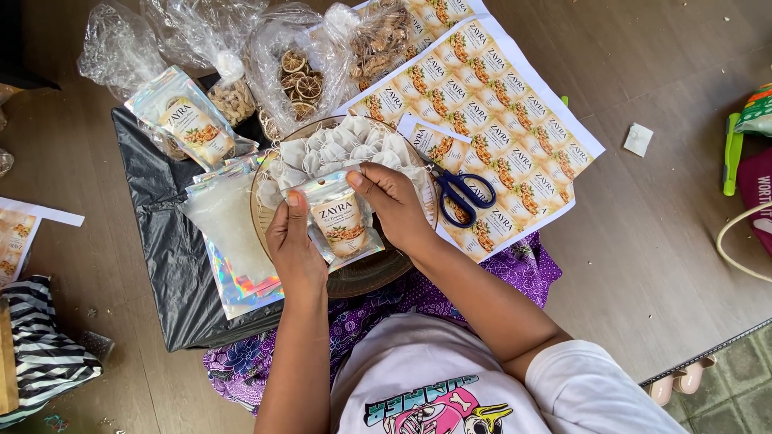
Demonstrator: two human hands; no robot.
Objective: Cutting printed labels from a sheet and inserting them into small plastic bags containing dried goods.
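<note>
Both my hands hold a small shiny pouch with a printed label on its front. My left hand grips its left edge, thumb on top. My right hand pinches its upper right corner. The pouch hovers over a round brown plate heaped with white filter tea bags. Left of the plate lies a stack of unfilled iridescent pouches.
Blue-handled scissors rest on sheets of printed labels to the right. One finished labelled pouch lies at the upper left. Clear bags of dried citrus slices and other dried pieces sit behind. A black plastic sheet covers the low surface.
</note>
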